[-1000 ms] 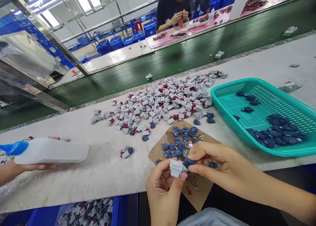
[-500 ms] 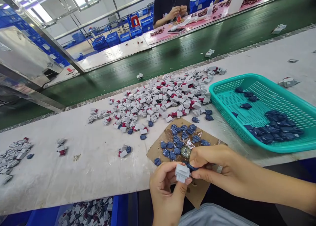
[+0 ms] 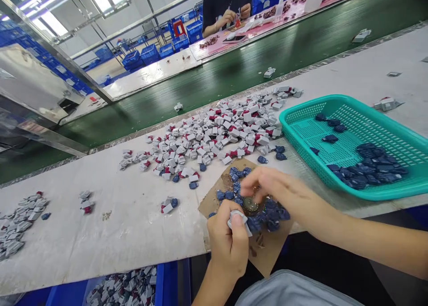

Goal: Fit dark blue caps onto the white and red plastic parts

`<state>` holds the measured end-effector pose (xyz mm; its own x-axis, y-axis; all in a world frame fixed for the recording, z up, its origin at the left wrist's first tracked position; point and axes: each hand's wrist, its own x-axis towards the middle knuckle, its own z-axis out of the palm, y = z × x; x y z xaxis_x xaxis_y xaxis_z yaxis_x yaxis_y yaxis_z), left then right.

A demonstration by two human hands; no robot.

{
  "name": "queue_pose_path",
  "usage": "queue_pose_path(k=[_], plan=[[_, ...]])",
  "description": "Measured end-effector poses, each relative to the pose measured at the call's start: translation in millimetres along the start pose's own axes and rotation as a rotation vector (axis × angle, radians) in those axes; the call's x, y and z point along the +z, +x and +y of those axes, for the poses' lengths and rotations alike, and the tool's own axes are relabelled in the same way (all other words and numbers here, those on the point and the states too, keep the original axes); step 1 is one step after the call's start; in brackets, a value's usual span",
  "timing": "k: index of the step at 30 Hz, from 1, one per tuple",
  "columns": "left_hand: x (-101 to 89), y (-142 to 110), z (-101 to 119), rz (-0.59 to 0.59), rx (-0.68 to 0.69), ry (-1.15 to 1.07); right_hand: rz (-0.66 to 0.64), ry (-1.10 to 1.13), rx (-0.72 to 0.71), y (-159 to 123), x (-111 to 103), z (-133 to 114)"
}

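My left hand (image 3: 228,241) is closed on a light-grey plastic block (image 3: 239,220), with the thumb pressed on its top. My right hand (image 3: 284,192) hovers over a piece of brown cardboard (image 3: 269,250), its fingers apart and blurred by motion, with no part visible in them. Small dark-blue moulded parts (image 3: 269,214) are bunched on the cardboard, just below the right hand and beside the held block. More blue parts (image 3: 235,174) lie at the card's far side. A small round dish (image 3: 250,204) at the card's middle is partly hidden by the right fingers.
Behind the cardboard spreads a heap of grey and dark-red parts (image 3: 214,134). A teal basket (image 3: 337,99) with blue parts stands right. Beyond runs a green conveyor (image 3: 230,81) carrying grey parts; a person (image 3: 219,12) sits across it. A blue bin (image 3: 167,281) is below the table edge.
My right hand has come away from the grey block and moved up over the cardboard. The left hand has turned the block. Blue parts have shifted towards the card's near right. Conveyor parts moved left.
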<state>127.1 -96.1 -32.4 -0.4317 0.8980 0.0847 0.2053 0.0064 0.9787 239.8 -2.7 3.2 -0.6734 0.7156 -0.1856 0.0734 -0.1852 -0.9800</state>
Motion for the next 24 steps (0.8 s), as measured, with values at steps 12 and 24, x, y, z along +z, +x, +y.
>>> queue_pose_path(k=[12,24], plan=[[36.5,1.3,-7.9,0.228,0.356,0.142,0.016,0.307,0.144,10.8,35.4,1.9],[22.3,11.8,-2.6,-0.017,0.231,0.132,-0.127,0.547,0.408,18.9,23.4,1.8]])
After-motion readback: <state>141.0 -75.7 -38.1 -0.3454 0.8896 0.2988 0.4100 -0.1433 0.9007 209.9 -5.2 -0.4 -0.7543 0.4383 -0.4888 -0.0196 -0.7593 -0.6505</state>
